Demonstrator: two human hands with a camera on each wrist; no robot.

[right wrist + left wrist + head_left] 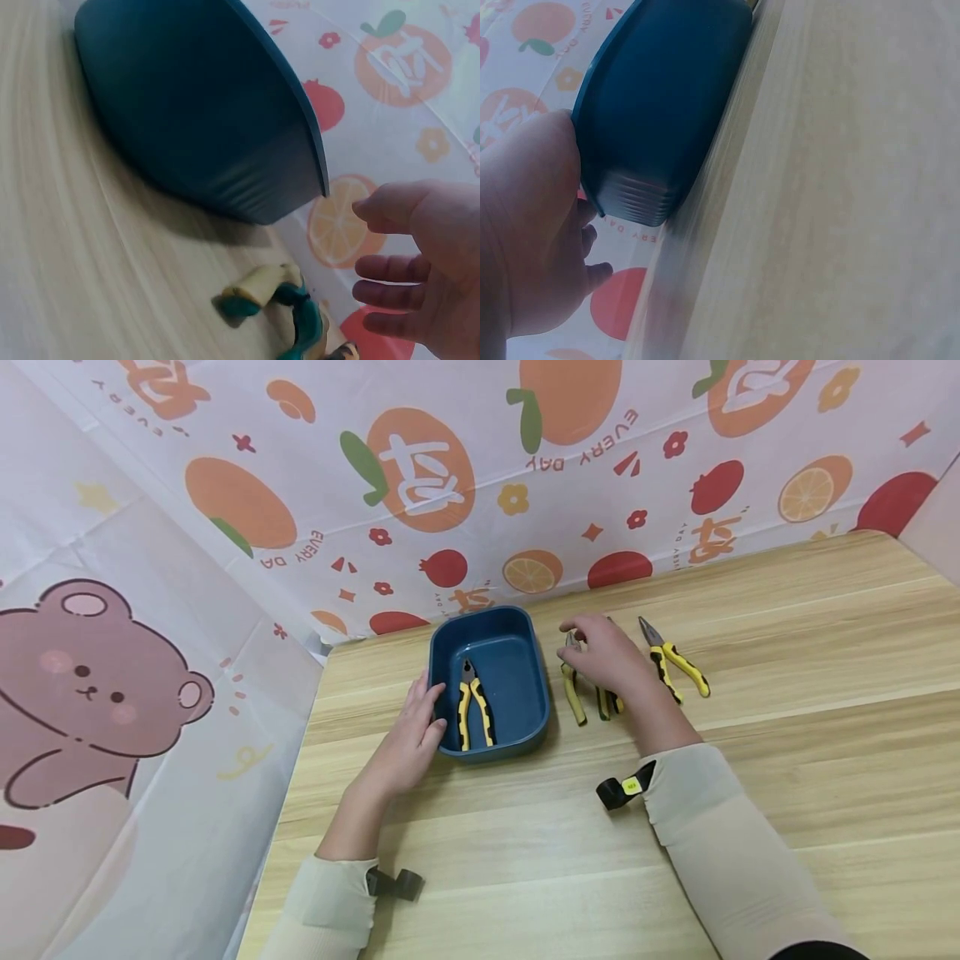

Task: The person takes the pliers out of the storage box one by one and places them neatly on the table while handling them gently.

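A dark blue rectangular bin (525,739) stands on the table, holding one pair of pliers (483,714) with yellow and black handles. Against the bin's left side rests my left hand (405,743), its thumb and a finger at the rim. My right hand (607,652) hovers right of the bin over other pliers (574,697), fingers loosely bent and apart, nothing between them. It partly covers these tools, whose yellow and green handles (304,315) show in the right wrist view. Further right lie long-nose pliers (686,668) with yellow and black handles spread.
The light wood-grain table (525,860) carries all of this. Behind it hangs a white fruit-print cloth (300,435), close to the bin's far end. A bear-print cloth (172,827) borders the left edge. Each wrist wears a small black camera (615,793).
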